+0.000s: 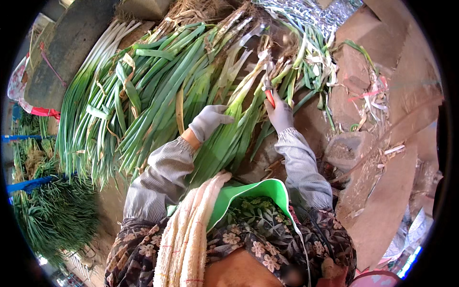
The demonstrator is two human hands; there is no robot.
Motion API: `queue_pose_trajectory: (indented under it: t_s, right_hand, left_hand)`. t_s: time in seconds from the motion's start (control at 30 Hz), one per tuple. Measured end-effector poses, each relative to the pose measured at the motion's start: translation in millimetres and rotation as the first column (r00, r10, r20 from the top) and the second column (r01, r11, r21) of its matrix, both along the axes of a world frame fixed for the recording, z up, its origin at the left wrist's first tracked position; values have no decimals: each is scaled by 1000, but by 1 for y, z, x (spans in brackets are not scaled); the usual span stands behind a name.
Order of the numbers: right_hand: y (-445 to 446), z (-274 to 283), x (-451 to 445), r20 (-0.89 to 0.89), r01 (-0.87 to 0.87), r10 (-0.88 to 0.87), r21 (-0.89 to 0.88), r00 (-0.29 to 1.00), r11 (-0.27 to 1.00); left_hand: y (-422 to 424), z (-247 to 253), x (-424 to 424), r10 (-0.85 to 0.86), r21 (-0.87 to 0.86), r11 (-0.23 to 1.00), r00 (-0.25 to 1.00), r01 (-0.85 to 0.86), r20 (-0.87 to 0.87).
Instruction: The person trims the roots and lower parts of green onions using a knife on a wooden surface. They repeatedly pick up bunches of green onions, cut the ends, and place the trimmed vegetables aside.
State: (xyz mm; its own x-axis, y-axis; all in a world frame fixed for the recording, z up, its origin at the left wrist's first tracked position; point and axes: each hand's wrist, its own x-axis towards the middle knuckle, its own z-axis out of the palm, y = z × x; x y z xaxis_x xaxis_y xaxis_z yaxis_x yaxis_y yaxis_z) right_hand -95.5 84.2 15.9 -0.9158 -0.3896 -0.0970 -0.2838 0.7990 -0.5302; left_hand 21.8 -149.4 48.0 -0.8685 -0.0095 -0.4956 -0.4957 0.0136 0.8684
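Observation:
My left hand (211,122), in a pale grey glove, holds a large green onion (235,104) where its pale stem turns to leaf. The leaves fan down towards my green apron (265,188). In my right hand (280,114), also gloved, are red-handled shears (268,89). Their metal jaws point away from me, close to the onion's root end (264,53); whether they touch it I cannot tell. More unpeeled green onions (179,79) are heaped left of my hands, roots at the far side. Cleaner onions with white stems (111,39) lie at the far left.
Stripped leaves and skins (315,68) pile up on the right, beside bricks (353,68) and a hollow grey block (348,149). Bundles of green onions (53,215) stand at the lower left near blue straps (30,184). A towel (186,229) hangs over my front.

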Motion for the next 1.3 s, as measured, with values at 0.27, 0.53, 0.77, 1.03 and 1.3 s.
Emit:
queue_pose_trajectory:
  t_s: [0.27,0.53,0.77,1.03,1.3]
  right_hand:
    - [-27,-38,-64,-30,47,-44,90,999,995]
    - [-29,-43,-98,-43,22,-11,249,999,968]
    - [-25,-13,-63,104,87,-86,-2,991,996]
    - [-14,15,43,190,111,-76,-180,979,977]
    - [3,15,81,43,-96,104,-159,994,983]
  left_hand:
    - [-24,-11,9,79,299,944,976,-139,205]
    - [-30,-10,15,57,356,931,996,-79,73]
    - [-42,-7,22,118,589,755,944,-287,310]
    - [-24,-8,9,120,444,885,991,-137,66]
    - [-7,4,0,-21,-72,997,999,25,45]
